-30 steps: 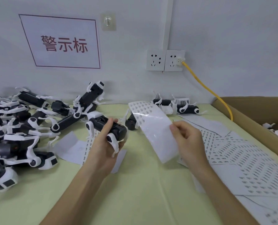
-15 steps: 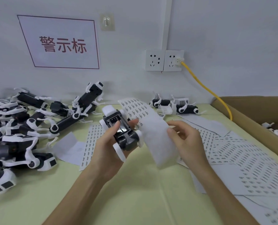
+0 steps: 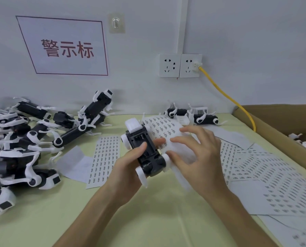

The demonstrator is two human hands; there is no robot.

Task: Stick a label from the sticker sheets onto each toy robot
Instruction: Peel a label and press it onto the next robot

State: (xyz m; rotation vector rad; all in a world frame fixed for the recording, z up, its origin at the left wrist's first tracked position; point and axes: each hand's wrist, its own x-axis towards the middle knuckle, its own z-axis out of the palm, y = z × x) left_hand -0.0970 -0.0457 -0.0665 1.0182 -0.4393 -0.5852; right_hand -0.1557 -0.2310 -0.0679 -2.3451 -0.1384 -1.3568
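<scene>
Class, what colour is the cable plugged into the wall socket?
Yellow cable, seen in head view.

red-lettered wall sign, hook, twin sockets, yellow cable, cardboard box at right.

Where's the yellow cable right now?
In the head view, the yellow power cable runs on the right from the white wall socket down to the brown cardboard box.

The toy robot is black with white legs; the sticker sheet is white with rows of small dark labels; the tabletop is pale yellow-green; the cable is yellow.
</scene>
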